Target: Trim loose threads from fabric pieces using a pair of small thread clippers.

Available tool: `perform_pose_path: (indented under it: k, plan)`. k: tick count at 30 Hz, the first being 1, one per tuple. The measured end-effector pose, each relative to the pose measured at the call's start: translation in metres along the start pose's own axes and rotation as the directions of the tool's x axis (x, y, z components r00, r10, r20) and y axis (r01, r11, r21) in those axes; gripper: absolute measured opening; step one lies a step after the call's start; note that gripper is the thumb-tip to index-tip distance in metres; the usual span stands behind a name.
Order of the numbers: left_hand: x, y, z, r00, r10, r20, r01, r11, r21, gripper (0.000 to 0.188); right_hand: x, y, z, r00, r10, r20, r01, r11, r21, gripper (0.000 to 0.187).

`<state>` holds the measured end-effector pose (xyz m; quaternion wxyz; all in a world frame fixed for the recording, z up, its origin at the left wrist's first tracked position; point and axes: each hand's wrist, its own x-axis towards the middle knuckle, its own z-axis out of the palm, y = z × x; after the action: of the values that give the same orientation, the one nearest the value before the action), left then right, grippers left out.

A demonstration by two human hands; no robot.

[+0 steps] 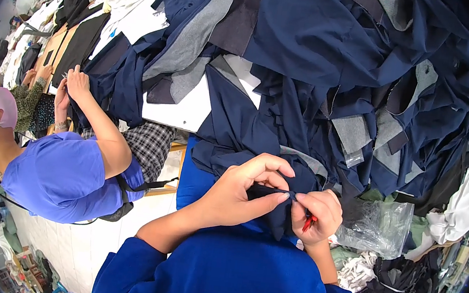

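My left hand pinches a dark navy garment between thumb and fingers, close in front of my chest. Right beside it, my right hand grips the same cloth by its edge, the fingertips of both hands almost meeting. A small red tool pokes out of my right palm; its other end is hidden, so its kind is unclear. From my hands the navy cloth runs up onto the table and into the pile there.
Navy pieces with grey linings heap over the white table. A clear plastic bag lies at right, above dark and white scraps. At left, a co-worker in a purple shirt handles dark cloth; another person's patterned sleeve shows beyond.
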<state>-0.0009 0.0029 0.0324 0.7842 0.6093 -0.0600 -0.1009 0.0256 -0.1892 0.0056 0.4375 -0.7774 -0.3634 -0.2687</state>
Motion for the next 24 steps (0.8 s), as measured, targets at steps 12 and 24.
perform_pose_path:
  k: [12,24]
  plan:
    - [0.001,-0.001,0.003,0.97,0.174,-0.167,-0.116,0.944,0.309,0.05,0.016,-0.026,-0.018,0.798,0.498,0.341,-0.59,0.76,0.271,0.029]
    - [0.0,0.002,0.003,0.956,0.242,-0.163,-0.153,0.891,0.427,0.05,0.012,-0.03,-0.015,0.74,0.598,0.307,-0.669,0.699,0.252,0.026]
